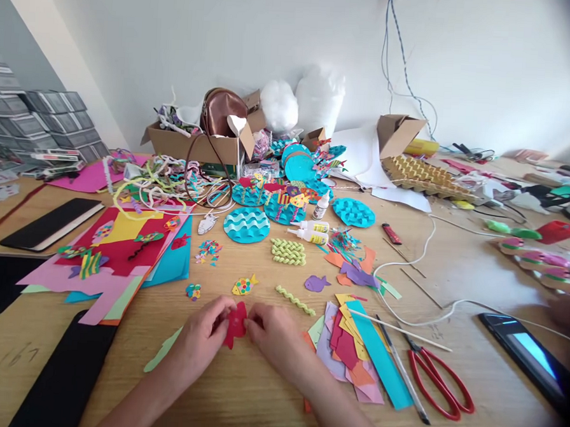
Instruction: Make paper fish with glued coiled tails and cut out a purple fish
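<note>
A small red paper cut-out [236, 324], fish-like in outline, is held just above the table between both hands. My left hand [211, 323] pinches its left edge, and my right hand [270, 332] pinches the right edge. Just beyond the fingers lies a yellow paper fish [244, 284] with coloured dots. A small dotted blue cut-out [193, 291] is to its left. To the right are a wavy green strip [296, 300] and a purple paper fish [316, 283]. Part of a pale green paper piece [162, 352] shows beside my left forearm.
Red-handled scissors [441, 381], a brush [403, 372] and paper scraps [338, 344] lie at right. Glue bottles [310, 231] and blue wavy discs [247, 224] are farther back. Coloured sheets [134, 250] are stacked left. A white cable [429, 246] crosses the right side near a phone [526, 353].
</note>
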`<state>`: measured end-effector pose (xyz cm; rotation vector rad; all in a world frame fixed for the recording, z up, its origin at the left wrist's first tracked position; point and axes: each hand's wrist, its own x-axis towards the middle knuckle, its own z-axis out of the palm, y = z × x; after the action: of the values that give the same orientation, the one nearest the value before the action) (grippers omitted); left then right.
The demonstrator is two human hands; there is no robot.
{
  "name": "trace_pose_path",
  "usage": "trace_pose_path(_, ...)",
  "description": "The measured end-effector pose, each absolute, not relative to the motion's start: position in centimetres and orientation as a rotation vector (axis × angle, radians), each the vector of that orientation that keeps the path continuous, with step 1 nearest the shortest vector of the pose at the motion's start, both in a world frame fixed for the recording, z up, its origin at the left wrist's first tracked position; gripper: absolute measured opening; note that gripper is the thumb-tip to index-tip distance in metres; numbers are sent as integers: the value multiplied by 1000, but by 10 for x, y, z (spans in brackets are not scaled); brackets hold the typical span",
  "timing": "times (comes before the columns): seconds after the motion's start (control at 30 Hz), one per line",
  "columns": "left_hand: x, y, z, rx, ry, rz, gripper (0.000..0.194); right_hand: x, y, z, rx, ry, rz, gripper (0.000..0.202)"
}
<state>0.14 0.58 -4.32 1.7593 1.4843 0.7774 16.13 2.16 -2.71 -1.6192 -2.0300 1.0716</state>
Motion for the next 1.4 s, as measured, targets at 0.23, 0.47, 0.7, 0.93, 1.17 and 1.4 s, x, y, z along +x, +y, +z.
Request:
trace_pose_path(0.23, 1, 1, -59, 2007, 1562, 628, 26, 231, 74, 21, -1867, -2352, 390, 18)
trace_pose_path(0.47, -1, -3, -70, 2090, 1595, 614, 32, 285, 161, -3, -2038, -2362, 47, 35)
trace_pose_path(0.7, 1, 0, -66, 2159, 1623, 359, 38, 280, 181, -30, -2013, -2433, -71, 27)
trace_pose_path(0.93, 4, 0, -61, 2169, 1638, 236, 36, 285, 181, -30, -2017, -2374, -148, 23)
trace_pose_path(1.17, 5, -1, -61, 2170, 1632, 147, 37, 297, 174, -15, -2004, -2271, -147, 24)
trace_pose_path(1.4, 4, 0, -62, 2172, 1628, 289, 37, 304, 171, -5, -1963, -2163, -105, 24)
